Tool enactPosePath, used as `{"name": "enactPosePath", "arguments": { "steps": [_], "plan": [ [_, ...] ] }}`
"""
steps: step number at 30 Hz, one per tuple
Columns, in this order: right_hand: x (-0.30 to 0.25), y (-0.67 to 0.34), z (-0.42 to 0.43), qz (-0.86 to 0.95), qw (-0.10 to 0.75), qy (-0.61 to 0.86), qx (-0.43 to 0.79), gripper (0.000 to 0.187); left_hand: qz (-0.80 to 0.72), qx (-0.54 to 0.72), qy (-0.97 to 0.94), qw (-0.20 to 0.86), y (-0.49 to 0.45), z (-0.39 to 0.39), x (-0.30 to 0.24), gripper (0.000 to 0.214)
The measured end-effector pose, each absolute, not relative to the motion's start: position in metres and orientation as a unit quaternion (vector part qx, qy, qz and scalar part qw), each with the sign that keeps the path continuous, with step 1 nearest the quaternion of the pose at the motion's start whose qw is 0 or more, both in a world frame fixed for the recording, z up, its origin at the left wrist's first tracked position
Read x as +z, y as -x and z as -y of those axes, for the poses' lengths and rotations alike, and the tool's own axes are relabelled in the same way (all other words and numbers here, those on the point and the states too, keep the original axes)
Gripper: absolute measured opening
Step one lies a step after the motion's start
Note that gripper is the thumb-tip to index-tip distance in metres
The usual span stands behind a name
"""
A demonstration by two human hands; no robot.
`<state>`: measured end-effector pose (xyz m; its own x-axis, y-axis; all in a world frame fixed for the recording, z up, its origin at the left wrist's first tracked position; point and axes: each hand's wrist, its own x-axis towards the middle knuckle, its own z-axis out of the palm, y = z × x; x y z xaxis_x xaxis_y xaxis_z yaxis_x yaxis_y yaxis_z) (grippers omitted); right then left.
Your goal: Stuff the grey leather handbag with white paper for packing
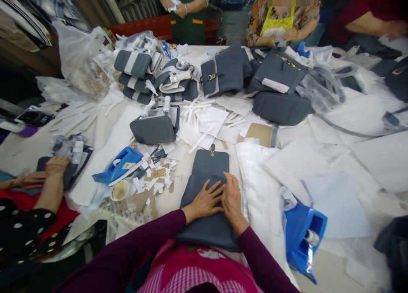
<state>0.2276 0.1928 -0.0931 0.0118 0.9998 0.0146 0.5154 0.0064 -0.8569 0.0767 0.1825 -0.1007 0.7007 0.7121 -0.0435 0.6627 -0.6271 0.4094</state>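
Note:
A dark grey handbag (208, 165) lies flat on the table right in front of me, its flap with a small gold clasp pointing away. My left hand (205, 199) rests on the bag's middle with fingers spread flat. Beside it, my right hand (232, 201) also presses on the bag, fingers stretched out and close together. Neither hand grips anything.
Blue tape dispensers sit at my right (304, 235) and at my left (119, 165), by scattered paper scraps (153, 180). More grey bags (223, 70) and white paper sheets (338, 199) cover the table. A co-worker's hand (55, 165) works at left; other people stand at the far edge.

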Motion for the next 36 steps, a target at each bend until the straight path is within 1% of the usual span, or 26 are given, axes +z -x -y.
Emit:
{"name": "enactPosePath", "arguments": {
  "steps": [3,6,8,10,11,12,15,16,18,22,24,27,31,36],
  "plan": [
    [-0.105,-0.212,-0.185,0.666,0.320,0.574,0.353,0.049,-0.379,0.087,-0.890,0.238,-0.077,-0.184,-0.102,0.054],
    [-0.128,-0.211,-0.181,0.681,0.286,0.581,0.344,0.051,-0.376,0.142,-0.872,0.280,-0.065,-0.191,-0.099,0.043],
    [-0.137,-0.214,-0.182,0.710,0.258,0.567,0.329,0.052,-0.427,0.210,-0.832,0.285,-0.046,-0.199,-0.095,0.039],
    [-0.139,-0.216,-0.184,0.734,0.231,0.559,0.309,0.055,-0.512,0.279,-0.757,0.295,-0.018,-0.208,-0.090,0.036],
    [-0.138,-0.217,-0.184,0.741,0.219,0.559,0.301,0.057,-0.544,0.301,-0.714,0.322,-0.002,-0.213,-0.087,0.034],
    [-0.137,-0.217,-0.185,0.745,0.208,0.560,0.296,0.059,-0.555,0.308,-0.676,0.374,0.013,-0.217,-0.085,0.032],
    [-0.136,-0.217,-0.186,0.746,0.190,0.566,0.296,0.061,-0.505,0.289,-0.579,0.572,0.046,-0.226,-0.085,0.035],
    [-0.137,-0.218,-0.186,0.744,0.188,0.567,0.300,0.062,-0.486,0.284,-0.552,0.615,0.052,-0.228,-0.087,0.037],
    [-0.137,-0.218,-0.186,0.740,0.189,0.569,0.305,0.063,-0.471,0.282,-0.522,0.653,0.057,-0.230,-0.094,0.041],
    [-0.131,-0.218,-0.184,0.759,0.187,0.557,0.281,0.066,-0.471,0.266,-0.503,0.674,0.051,-0.235,-0.111,0.044],
    [-0.124,-0.215,-0.183,0.789,0.162,0.539,0.247,0.064,-0.474,0.259,-0.503,0.675,0.047,-0.238,-0.118,0.042],
    [-0.113,-0.210,-0.180,0.838,0.102,0.501,0.188,0.062,-0.491,0.255,-0.517,0.653,0.042,-0.244,-0.126,0.033],
    [-0.101,-0.207,-0.178,0.882,0.043,0.445,0.146,0.062,-0.546,0.245,-0.543,0.590,0.035,-0.249,-0.133,0.021],
    [-0.096,-0.208,-0.178,0.898,0.017,0.417,0.139,0.060,-0.636,0.216,-0.568,0.475,0.016,-0.244,-0.128,0.010]
  ]
}}
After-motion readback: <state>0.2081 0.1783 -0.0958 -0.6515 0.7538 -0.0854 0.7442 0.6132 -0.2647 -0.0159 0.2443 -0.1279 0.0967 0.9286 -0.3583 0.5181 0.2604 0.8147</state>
